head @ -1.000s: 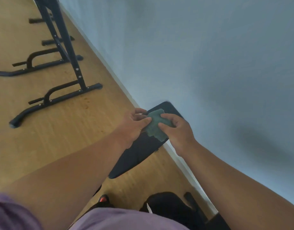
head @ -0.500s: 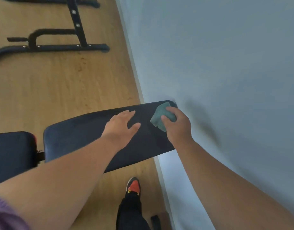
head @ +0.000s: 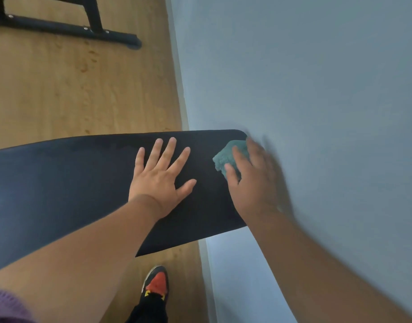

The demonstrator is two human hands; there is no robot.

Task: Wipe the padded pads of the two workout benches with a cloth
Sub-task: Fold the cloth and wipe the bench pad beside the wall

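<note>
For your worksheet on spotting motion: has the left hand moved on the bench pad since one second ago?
Yes. The left hand let go of the cloth and now lies flat on the pad, farther from the pad's wall-side end.

Soft, even daylight fills the wide-angle view, which bends straight lines near its edges, while the right hand (head: 253, 180) is smeared by motion blur and throws a faint shadow on the wall (head: 316, 78).

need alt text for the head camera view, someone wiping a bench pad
A right hand presses a teal cloth onto the wall end of a black bench pad, while the left hand lies flat on it, fingers spread. Wood floor and a pale wall surround it.
</note>
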